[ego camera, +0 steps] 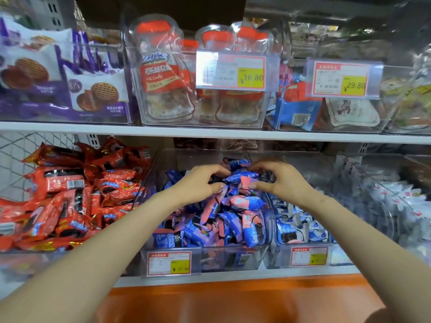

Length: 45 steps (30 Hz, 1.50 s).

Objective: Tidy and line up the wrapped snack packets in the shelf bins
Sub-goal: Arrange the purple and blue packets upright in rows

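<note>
The left hand's fingers (211, 171) are curled over the top of the packets (235, 220), with the thumb tucked under, gripping a few at the crest of the heap. Facing them, the right hand's fingers (262, 166) arch over the same crest, and the thumb presses a pink-and-blue wrapper from below, so that it too grasps packets. The left hand (200, 181) and right hand (278, 181) sit close together, with only a small cluster of wrappers between them. Both forearms reach in from the bottom corners of the view.

The packets, blue, pink and purple, lie jumbled at all angles in a clear bin (210, 254) in the middle of the lower shelf, heaped highest at the back where the hands are. A tag (169, 263) with a yellow price patch is fixed to the bin's front wall.

Just left of the bin, red packets (58, 201) lie in a loose pile. Just right of it, a second clear bin holds white packets (296, 226) with blue print. Further right, more pale wrappers are blurred.

On the upper shelf (210, 132), clear bins hold purple biscuit bags (98, 94), jars (163, 73) with orange lids, and mixed pouches under two price tags, one reading 16.80 (231, 71) and one 29.80 (341, 78). An orange ledge (233, 301) runs below the lower shelf.
</note>
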Motion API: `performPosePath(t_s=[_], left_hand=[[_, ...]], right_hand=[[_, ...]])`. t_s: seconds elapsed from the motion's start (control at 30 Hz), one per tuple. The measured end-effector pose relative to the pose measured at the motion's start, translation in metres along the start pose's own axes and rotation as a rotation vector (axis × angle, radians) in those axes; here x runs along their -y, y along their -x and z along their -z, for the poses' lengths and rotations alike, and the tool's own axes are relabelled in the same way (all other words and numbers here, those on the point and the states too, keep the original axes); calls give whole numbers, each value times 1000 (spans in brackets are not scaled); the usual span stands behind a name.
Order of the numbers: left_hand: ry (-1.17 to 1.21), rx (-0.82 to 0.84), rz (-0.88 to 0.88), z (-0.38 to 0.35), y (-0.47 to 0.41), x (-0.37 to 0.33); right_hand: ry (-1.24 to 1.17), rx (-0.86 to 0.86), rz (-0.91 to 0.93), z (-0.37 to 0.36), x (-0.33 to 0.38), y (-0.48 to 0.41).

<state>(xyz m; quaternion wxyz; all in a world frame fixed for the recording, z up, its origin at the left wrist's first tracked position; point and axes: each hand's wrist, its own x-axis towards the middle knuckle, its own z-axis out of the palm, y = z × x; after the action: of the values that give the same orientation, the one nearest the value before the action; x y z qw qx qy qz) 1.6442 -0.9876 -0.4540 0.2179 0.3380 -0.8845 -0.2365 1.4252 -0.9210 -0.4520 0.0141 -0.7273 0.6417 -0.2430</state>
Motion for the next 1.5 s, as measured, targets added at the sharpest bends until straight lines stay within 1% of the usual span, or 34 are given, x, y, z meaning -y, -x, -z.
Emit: performPosePath(t_s=[0.1, 0.23, 0.37, 0.47, 0.5, 0.53, 0.6, 0.67, 0.77, 0.8, 0.87, 0.93, 0.97, 1.03, 1.07, 1.13, 1.17, 1.2, 1.23, 1.27, 1.33, 1.4, 1.5], left_hand=[[-100, -144, 5, 15, 5, 3], [-198, -292, 73, 37, 22, 19], [-203, -362, 153, 50, 42, 40], [-248, -368, 217, 56, 53, 52], [-264, -363, 232, 57, 56, 55], [-278, -354, 244, 58, 58, 58], [-304, -330, 266, 60, 63, 61], [-311, -322, 271, 62, 66, 63], [-287, -352, 275, 68, 71, 66], [-276, -364, 277, 70, 72, 67], [-247, -384, 277, 73, 73, 69], [-224, -403, 266, 75, 73, 72], [-221, -403, 262, 75, 72, 71], [-207, -408, 262, 78, 72, 75], [-198, -411, 256, 79, 73, 76], [-178, -416, 240, 81, 74, 77], [-165, -413, 237, 81, 74, 77], [-151, -409, 234, 81, 75, 75], [-138, -408, 232, 81, 75, 74], [-118, -407, 231, 80, 75, 71], [-73, -403, 234, 79, 74, 66], [1, -368, 270, 77, 74, 61], [311, -258, 296, 74, 71, 54]], right_hand=[[-9, 27, 1, -5, 1, 1], [10, 8, -9, -5, 4, 1], [29, 14, -16, 4, 17, 3], [-13, -102, 11, 8, 34, -3], [-11, -107, 29, 6, 43, -8], [1, -77, 55, 1, 53, -15], [79, 63, 92, -15, 75, -32], [189, 191, 76, -37, 96, -53], [301, 245, 33, -69, 120, -84], [307, 272, 4, -77, 127, -91], [231, 386, -92, -90, 138, -102], [214, 468, -139, -102, 144, -109], [239, 472, -143, -106, 143, -109], [268, 423, -136, -114, 144, -112], [273, 426, -147, -114, 145, -112], [265, 494, -159, -107, 146, -114], [248, 489, -175, -100, 145, -114], [258, 442, -197, -91, 144, -115], [273, 350, -202, -81, 141, -117], [303, 277, -171, -72, 137, -117], [228, 235, -128, -54, 134, -110], [54, 230, -120, -37, 135, -96], [-245, 235, -85, -20, 141, -72]])
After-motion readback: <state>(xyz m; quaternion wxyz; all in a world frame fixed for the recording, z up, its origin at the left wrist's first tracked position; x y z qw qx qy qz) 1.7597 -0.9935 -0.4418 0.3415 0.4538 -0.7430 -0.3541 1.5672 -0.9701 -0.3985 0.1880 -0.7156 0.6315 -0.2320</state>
